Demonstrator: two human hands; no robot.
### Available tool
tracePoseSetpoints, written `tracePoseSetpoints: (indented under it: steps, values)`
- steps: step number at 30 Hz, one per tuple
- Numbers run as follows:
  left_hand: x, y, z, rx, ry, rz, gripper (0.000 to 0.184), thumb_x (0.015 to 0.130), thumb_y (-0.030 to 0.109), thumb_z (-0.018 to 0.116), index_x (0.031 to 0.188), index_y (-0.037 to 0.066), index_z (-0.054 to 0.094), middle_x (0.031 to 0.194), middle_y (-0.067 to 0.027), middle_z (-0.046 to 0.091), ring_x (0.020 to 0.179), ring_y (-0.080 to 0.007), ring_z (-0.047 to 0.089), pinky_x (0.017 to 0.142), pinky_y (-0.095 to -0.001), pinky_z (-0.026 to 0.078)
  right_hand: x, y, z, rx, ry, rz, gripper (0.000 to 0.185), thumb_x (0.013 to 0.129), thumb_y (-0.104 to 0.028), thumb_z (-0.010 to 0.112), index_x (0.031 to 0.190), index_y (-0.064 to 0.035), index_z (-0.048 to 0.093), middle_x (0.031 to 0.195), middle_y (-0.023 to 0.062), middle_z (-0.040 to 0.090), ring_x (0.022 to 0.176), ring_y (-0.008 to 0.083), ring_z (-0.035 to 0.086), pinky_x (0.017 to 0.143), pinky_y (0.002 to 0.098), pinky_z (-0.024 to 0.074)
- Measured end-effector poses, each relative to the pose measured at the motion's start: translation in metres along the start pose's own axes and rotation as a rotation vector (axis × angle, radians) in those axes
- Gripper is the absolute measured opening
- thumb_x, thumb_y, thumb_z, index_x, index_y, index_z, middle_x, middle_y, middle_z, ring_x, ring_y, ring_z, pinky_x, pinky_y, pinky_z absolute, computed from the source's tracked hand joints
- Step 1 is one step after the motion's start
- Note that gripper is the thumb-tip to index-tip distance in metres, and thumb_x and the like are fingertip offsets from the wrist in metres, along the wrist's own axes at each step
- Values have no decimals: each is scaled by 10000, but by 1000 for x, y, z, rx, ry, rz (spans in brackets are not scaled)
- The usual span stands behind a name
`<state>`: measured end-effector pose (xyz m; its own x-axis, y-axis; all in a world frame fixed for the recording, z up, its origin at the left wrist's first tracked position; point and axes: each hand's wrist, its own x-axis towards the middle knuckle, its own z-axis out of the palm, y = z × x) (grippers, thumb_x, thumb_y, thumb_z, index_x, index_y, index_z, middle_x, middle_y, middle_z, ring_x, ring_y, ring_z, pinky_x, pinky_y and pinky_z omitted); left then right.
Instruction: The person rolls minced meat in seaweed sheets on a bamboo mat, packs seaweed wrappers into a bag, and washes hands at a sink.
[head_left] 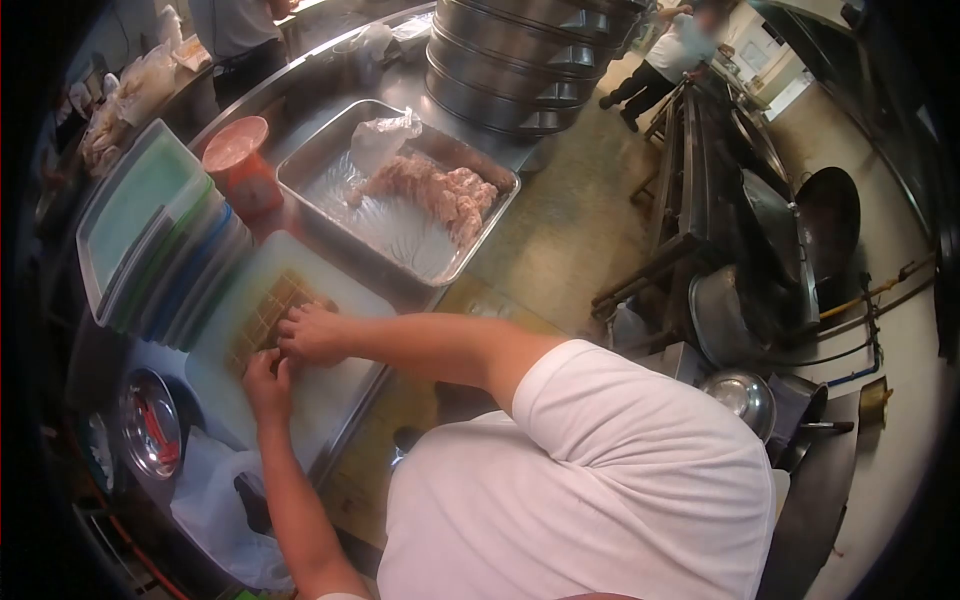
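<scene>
On a pale cutting board (345, 385), small brown squares (280, 298) lie in a grid. My right hand (312, 333) rests at the near edge of the squares, fingers curled down and pressed together. Beside it, nearly touching, my left hand (268, 385) has its thumb and fingers drawn together at the squares' lower corner. What the fingers of either hand hold, if anything, is hidden. Beyond the board, a metal tray (400, 272) holds a pinkish minced mass (440, 195) and a crumpled clear plastic bag (383, 137).
Stacked plastic trays (150, 225) stand left of the board, near a red container (243, 165). A metal bowl (152, 425) with red items and a white plastic bag (215, 505) are lower left. Steamers (510, 65) stand behind. Other people are farther off (680, 50).
</scene>
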<state>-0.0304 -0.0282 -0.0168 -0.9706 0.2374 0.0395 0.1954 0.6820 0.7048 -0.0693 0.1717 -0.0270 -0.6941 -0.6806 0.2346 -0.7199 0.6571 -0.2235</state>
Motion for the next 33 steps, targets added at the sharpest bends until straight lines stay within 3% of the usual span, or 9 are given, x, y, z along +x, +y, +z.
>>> tracePoseSetpoints:
  steps: [3,9,18,19,20,24,27,29,33]
  values:
    - [-7,-1,17,279,95,167,381,781,26,706,1146,19,599,1190,-175,596,1128,-384,559,951,-476,469,-3,-11,-6,-31,48,-23,438,772,-395,722,1045,-54,694,1096,147,637,1074,302,592,898,422,440]
    - [-8,3,12,446,61,109,388,738,83,752,1087,31,589,1093,-200,583,1123,-412,546,943,-508,468,4,-22,-18,-16,-83,82,447,752,-411,726,1015,-50,709,1082,155,636,1072,311,583,908,435,433]
    - [5,6,-9,129,90,27,350,712,135,808,1014,24,670,993,-182,653,972,-389,627,845,-463,500,48,3,-46,350,-658,-30,432,759,-363,775,1087,-90,711,1134,173,647,1091,376,593,950,491,459]
    - [6,6,-12,87,83,12,340,697,136,825,995,22,709,938,-174,672,933,-374,650,829,-436,511,32,-4,-43,228,-361,-24,471,772,-332,759,1147,-59,674,1139,182,634,1100,385,579,967,489,445]
    - [9,8,-15,139,-63,-72,492,721,158,818,1171,23,675,1102,-194,662,1019,-381,626,863,-458,505,21,-7,-42,110,-67,-20,513,785,-301,743,1206,-28,638,1144,191,622,1110,395,565,984,488,430]
    - [-12,14,17,408,124,49,497,746,112,769,1199,0,598,1219,-209,588,1131,-402,552,933,-496,474,-8,7,-11,24,136,-135,448,718,-182,690,1123,-8,613,1051,187,606,1042,378,569,926,490,435]
    - [-11,18,2,445,105,-113,394,747,63,732,1112,8,594,1145,-203,576,1119,-404,539,959,-497,463,7,5,-11,-11,81,-70,412,701,-197,718,1074,-41,632,1047,145,615,1030,346,570,892,481,428]
    - [-18,17,3,403,221,4,258,751,2,649,1007,-8,621,1074,-222,598,1046,-407,576,920,-507,490,7,4,-14,-25,54,-56,450,703,-198,760,1111,-54,639,1084,134,612,1084,334,564,929,468,425]
    - [-13,12,11,396,146,-80,391,717,47,751,1084,-7,626,1096,-203,582,1063,-410,560,936,-483,477,11,11,-19,16,-103,40,439,744,-224,772,1131,-67,638,1103,124,607,1114,331,560,951,473,430]
